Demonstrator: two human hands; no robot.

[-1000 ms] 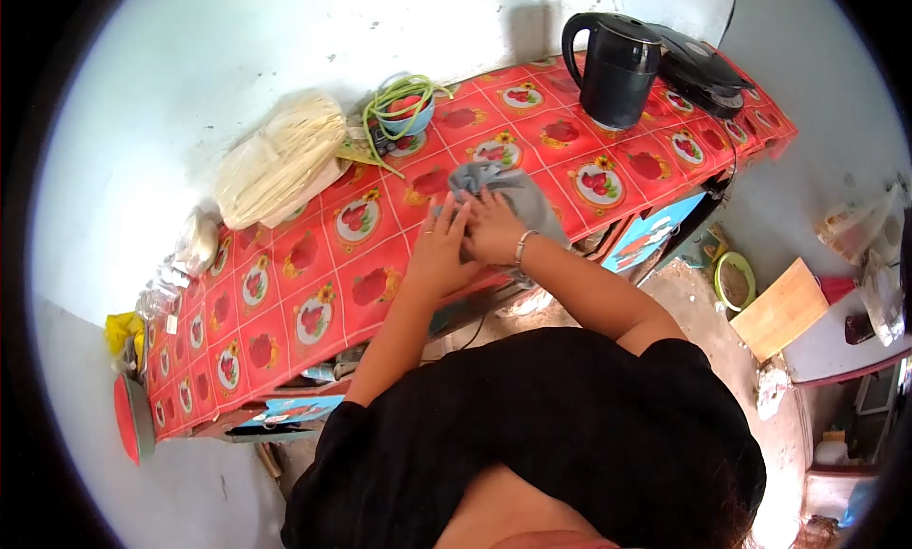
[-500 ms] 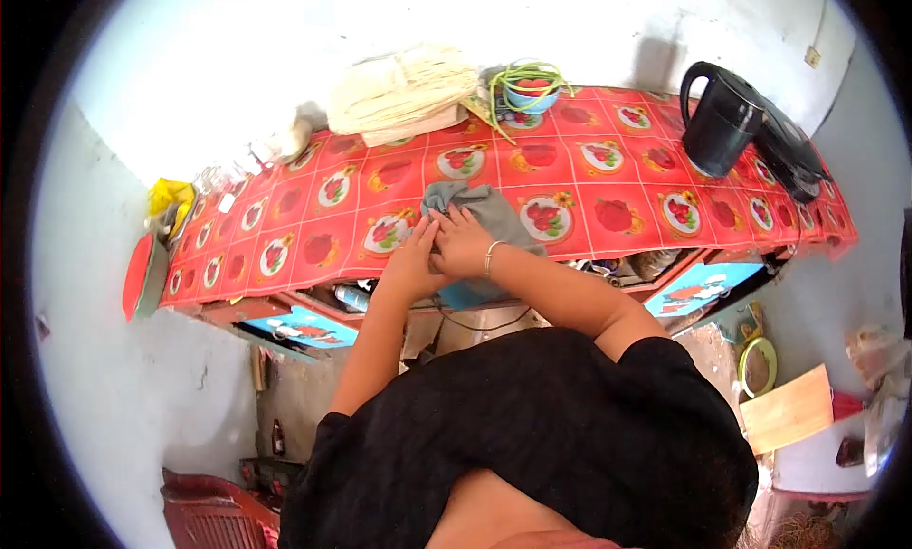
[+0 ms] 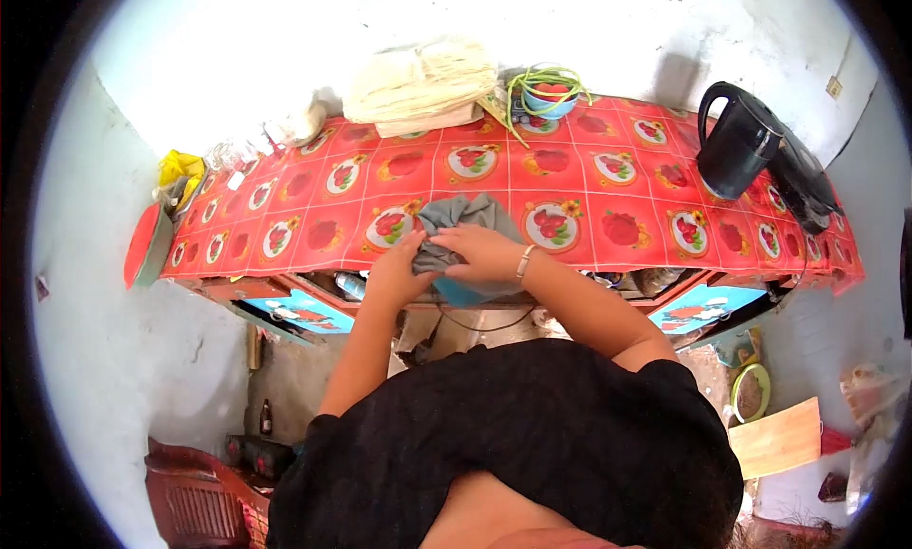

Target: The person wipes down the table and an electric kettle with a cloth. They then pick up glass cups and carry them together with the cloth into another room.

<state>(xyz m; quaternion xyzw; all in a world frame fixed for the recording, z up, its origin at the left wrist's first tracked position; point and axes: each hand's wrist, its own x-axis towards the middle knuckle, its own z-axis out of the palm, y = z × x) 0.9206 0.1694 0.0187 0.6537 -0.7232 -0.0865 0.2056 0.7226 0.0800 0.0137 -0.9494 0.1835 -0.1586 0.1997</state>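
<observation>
A crumpled grey cloth [image 3: 473, 210] lies bunched at the front edge of the table, its front part hanging over the edge. Below the hands, a blue patch [image 3: 458, 293] shows; I cannot tell whether it belongs to the cloth. My left hand [image 3: 399, 272] grips the cloth's left side, with its fingertips partly in the folds. From the right, my right hand [image 3: 483, 253], with a bracelet at the wrist, lies over the cloth and gathers it between fingers and thumb.
A red patterned tablecloth [image 3: 617, 228] covers the table. At the back are a stack of pale sheets [image 3: 418, 84] and a blue bowl [image 3: 551, 103] with long green beans. A black kettle [image 3: 739, 142] stands at the right. Below left is a red chair [image 3: 195, 497].
My hands have moved apart from their touching position on the cloth. The cloth is more bunched up between them. The view has shifted slightly.
</observation>
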